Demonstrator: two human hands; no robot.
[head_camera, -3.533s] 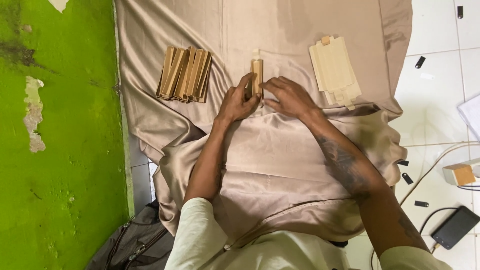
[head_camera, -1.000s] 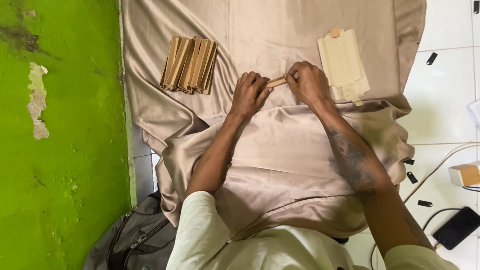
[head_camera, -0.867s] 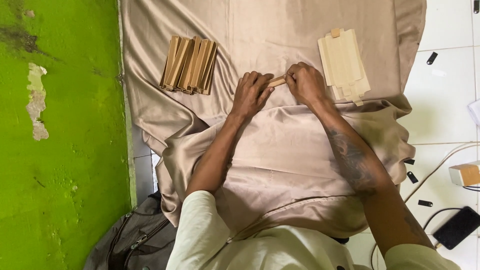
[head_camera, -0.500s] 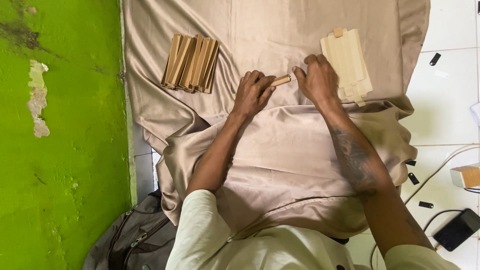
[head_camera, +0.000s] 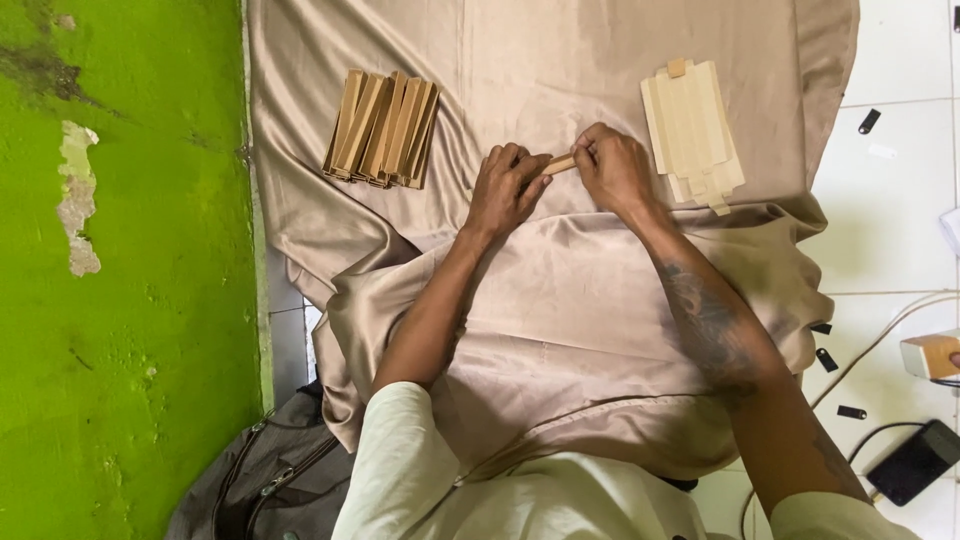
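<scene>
We saw the left hand (head_camera: 505, 190) and the right hand (head_camera: 612, 170) each pinched shut on one end of a small tan cardboard piece (head_camera: 560, 165), held just above a smooth, shiny beige cloth (head_camera: 560, 60). A row of folded brown cardboard sleeves (head_camera: 382, 128) lay to the left, and a stack of flat pale strips (head_camera: 692, 128) just beside the right hand.

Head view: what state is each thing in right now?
Small folded piece: held between both hands.
Left hand: grip closed on it.
Right hand: grip closed on it.
Brown stack: lying fanned on cloth.
Pale stack: lying flat.
Cloth: spread, wrinkled.
</scene>
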